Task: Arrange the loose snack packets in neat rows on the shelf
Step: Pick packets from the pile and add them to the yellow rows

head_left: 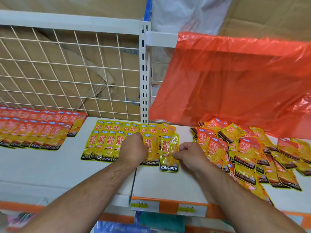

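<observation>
My right hand [188, 154] fingers pinched on glossy yellow packet [169, 153], frame centre; left hand [134, 148] fisted on yellow rows [107, 143]. Loose pile [244, 148] right, crinkly orange bag [235, 84] above.

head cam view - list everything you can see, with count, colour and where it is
orange packet rows: two overlapping rows, orange-yellow, shelf far left
yellow packet rows: two overlapping rows, yellow, shelf centre
yellow packet: one, right end of the front yellow row, pinched by the right hand
loose pile: many, mixed yellow and orange, shelf right
plastic bag: one, orange-red, hanging behind the pile
wire grid: one, white, back left
upright post: one, white, slotted, centre
cardboard: brown, behind the grid
shelf: white, orange edge strip
left hand: resting on the yellow rows
right hand: gripping the packet's edge
</observation>
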Available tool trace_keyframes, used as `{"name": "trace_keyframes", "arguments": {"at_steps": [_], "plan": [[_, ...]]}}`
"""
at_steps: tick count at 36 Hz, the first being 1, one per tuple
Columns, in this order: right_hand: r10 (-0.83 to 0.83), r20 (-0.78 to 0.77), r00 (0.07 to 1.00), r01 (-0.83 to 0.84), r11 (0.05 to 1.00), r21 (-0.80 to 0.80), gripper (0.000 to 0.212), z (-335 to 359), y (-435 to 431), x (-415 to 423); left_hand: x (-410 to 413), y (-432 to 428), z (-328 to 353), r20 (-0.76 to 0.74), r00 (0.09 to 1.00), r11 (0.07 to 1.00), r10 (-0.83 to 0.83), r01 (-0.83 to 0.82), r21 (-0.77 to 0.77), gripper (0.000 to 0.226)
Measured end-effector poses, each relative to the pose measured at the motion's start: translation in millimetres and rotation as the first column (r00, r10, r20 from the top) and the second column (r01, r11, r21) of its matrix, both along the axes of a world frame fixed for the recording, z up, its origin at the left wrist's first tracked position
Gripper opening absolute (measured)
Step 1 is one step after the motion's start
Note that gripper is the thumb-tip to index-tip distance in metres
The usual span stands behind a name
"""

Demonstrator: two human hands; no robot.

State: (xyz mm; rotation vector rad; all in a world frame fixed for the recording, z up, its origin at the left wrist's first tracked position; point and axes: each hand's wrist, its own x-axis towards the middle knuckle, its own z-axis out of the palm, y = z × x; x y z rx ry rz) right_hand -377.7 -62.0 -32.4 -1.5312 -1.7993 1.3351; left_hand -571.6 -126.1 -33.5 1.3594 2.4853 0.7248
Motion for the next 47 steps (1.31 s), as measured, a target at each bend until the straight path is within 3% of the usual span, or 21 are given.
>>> {"name": "trace_keyframes", "arguments": {"at_steps": [13,17,23,30,47], "plan": [[0.015,0.02,1.0,-0.013,0.996,-0.087,0.029,1,0,-17,-2,-12,1,-0.027,0.998,0.996,-0.056,0.057,0.062,0.022],[0.039,0.051,0.998,-0.033,0.994,-0.105,0.042,3,5,-30,-2,-17,2,-0.046,0.997,0.996,-0.061,0.063,0.062,0.027],[0.009,0.286,0.958,-0.021,0.999,0.037,0.03,5,7,-42,-1,-22,4,-0.081,0.994,0.995,-0.075,0.08,0.061,0.017],[-0.002,0.467,0.884,-0.062,0.991,0.122,0.018,10,2,-46,-1,-23,3,-0.077,0.994,0.995,-0.073,0.077,0.055,0.027],[-0.026,0.654,0.756,-0.218,0.932,0.29,0.021,10,-7,-45,8,-22,6,-0.097,0.99,0.994,-0.099,0.103,0.033,0.023]]}}
